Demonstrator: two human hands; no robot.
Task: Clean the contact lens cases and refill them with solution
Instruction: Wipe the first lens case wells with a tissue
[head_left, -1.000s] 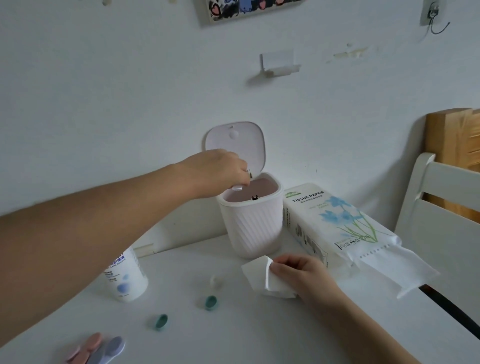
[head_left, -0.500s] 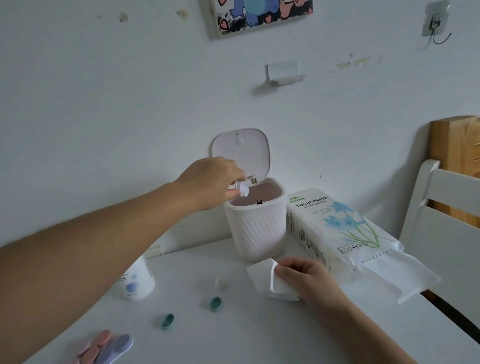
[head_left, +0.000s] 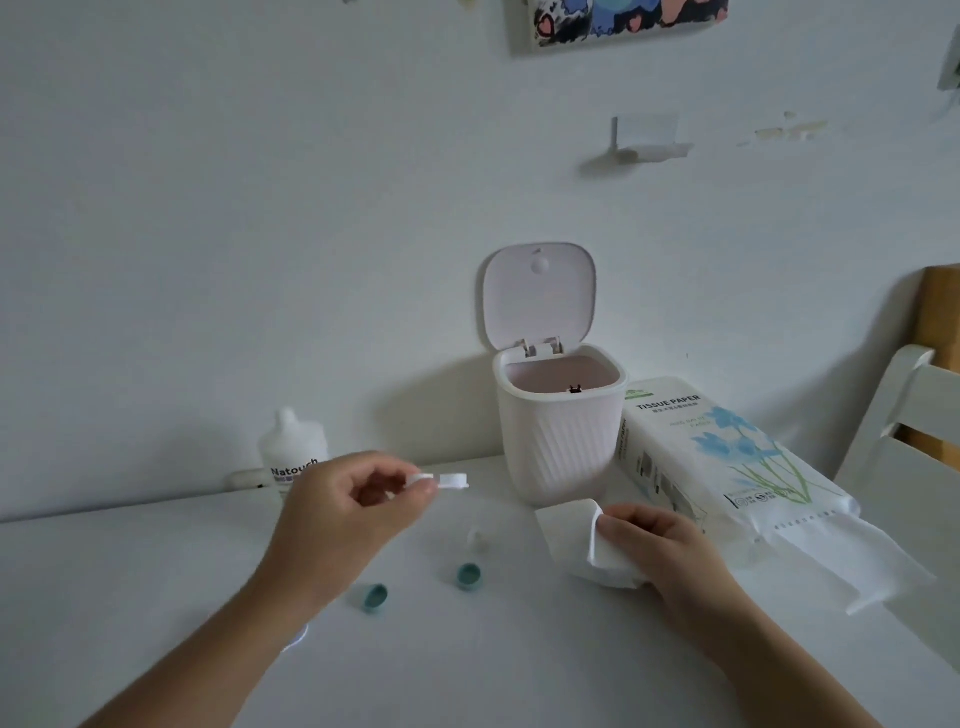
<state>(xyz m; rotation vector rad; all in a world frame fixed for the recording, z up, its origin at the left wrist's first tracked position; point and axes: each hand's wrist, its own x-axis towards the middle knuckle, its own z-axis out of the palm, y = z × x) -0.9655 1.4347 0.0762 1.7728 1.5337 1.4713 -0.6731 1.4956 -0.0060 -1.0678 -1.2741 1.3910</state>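
My left hand (head_left: 345, 512) pinches a white contact lens case (head_left: 447, 480) by one end and holds it level above the white table (head_left: 467, 665), left of the small bin. My right hand (head_left: 657, 545) grips a folded white tissue (head_left: 576, 540) that rests on the table. Two teal caps (head_left: 371, 596) (head_left: 469, 576) lie on the table between my hands. A small clear cap (head_left: 478, 538) lies just behind the right teal one. The white solution bottle (head_left: 293, 449), labelled Natouch, stands at the back left, partly hidden by my left hand.
A white ribbed desktop bin (head_left: 556, 441) stands against the wall with its lid up. A tissue paper pack (head_left: 706, 457) lies right of it, a sheet trailing out. A white chair back (head_left: 904, 415) is at the far right. My left forearm hides other cases.
My left hand has drawn back from over the open bin, down and left to above the table, with the white case turned level. My right hand stays on the tissue.
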